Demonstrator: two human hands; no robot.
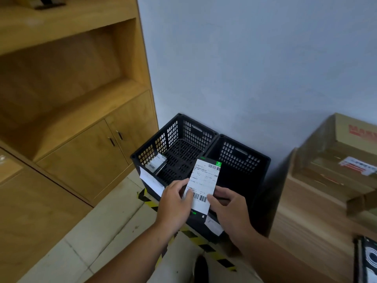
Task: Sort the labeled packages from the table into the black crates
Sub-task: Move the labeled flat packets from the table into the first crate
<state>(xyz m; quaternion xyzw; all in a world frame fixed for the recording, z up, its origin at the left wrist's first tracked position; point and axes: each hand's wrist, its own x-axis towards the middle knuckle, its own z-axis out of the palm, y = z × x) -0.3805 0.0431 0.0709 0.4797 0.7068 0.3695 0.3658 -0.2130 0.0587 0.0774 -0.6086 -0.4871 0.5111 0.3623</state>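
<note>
Two black crates stand beside the wooden cabinet (81, 150); the left crate (155, 149) holds one small package (158, 162). Your left hand (175, 200) and right hand (231, 210) each pinch the lower sides of one labeled package (204, 180), held over the crates' shared wall. Past the right crate (241, 159), cardboard boxes (336, 160) crowd the table (306, 231).

A storeroom or parcel-sorting corner: black crates (201, 152) on hazard-taped floor (206, 245), stacked cartons (334, 160), wooden shelving (81, 94).

Your tiled floor (98, 237) carries a black crate (183, 144) and a second crate (240, 158), touching side by side, with striped tape (206, 247) along their front.
</note>
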